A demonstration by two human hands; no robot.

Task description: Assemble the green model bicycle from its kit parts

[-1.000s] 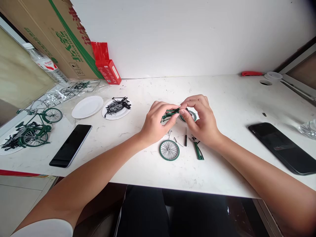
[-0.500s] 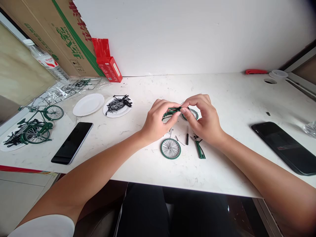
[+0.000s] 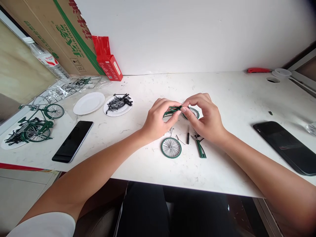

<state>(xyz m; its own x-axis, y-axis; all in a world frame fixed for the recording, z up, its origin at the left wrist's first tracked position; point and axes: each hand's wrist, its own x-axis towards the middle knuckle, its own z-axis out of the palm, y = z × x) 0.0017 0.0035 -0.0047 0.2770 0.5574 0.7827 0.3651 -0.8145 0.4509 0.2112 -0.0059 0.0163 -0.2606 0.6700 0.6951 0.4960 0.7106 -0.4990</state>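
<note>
My left hand (image 3: 158, 120) and my right hand (image 3: 206, 115) meet above the white table (image 3: 222, 164), both pinched on a small green model bicycle frame (image 3: 171, 112). A green-rimmed wheel (image 3: 192, 113) lies just behind my right fingers, partly hidden. Below the hands lie a loose spoked wheel (image 3: 171, 147), a small black screwdriver (image 3: 188, 134), a green fork piece (image 3: 200, 149) and some tiny metal parts (image 3: 177, 137).
A black phone (image 3: 72, 141) lies at left, another black phone (image 3: 287, 147) at right. Two paper plates (image 3: 89, 103), one with black parts (image 3: 118, 102), finished green model bicycles (image 3: 37, 126), plastic parts bags (image 3: 69, 88), a water bottle, a red box (image 3: 110, 67) and a cardboard box stand at left.
Both hands stay together on the green frame with only slight finger shifts. The view has drifted a little, so the table things sit slightly higher and to the right.
</note>
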